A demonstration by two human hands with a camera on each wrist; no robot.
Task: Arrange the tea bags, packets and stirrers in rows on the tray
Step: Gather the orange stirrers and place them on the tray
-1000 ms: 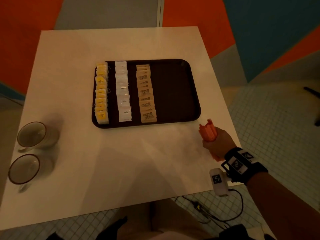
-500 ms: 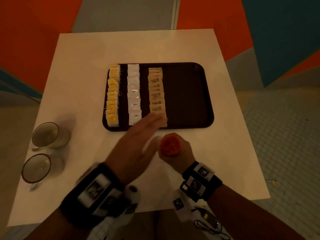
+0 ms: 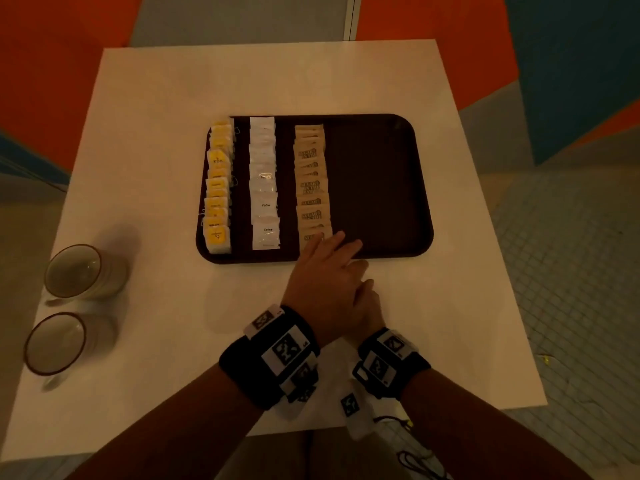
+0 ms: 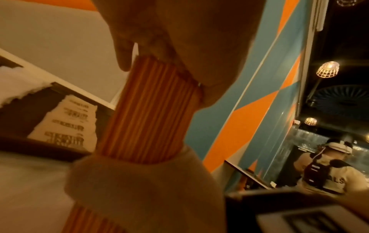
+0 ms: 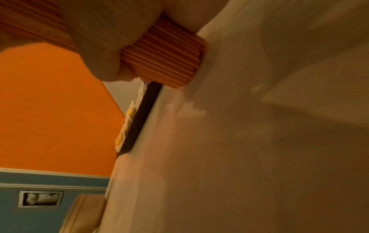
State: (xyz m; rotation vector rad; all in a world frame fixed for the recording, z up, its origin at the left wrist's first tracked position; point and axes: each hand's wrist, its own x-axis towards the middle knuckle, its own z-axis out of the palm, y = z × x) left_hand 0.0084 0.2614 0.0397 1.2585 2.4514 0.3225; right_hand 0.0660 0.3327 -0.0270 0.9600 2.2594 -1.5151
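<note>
A dark brown tray (image 3: 381, 174) holds three rows: yellow tea bags (image 3: 218, 188), white packets (image 3: 264, 181) and brown packets (image 3: 311, 181); its right half is bare. Just in front of the tray my right hand (image 3: 367, 306) grips a thick bundle of orange stirrers (image 4: 147, 113) upright, its lower end (image 5: 165, 58) standing on the white table (image 3: 173, 323). My left hand (image 3: 341, 247) lies flat on top of the bundle, fingers straight, fingertips over the tray's near edge. In the head view the hands hide the stirrers.
Two empty cups (image 3: 74, 271) (image 3: 55, 344) stand at the table's left edge. The table's right edge is close to my right wrist. Another person (image 4: 327, 170) stands far off at the right of the left wrist view.
My right hand carried the stirrer bundle from the table's right edge to in front of the tray. My left hand came in and settled flat on top of the bundle.
</note>
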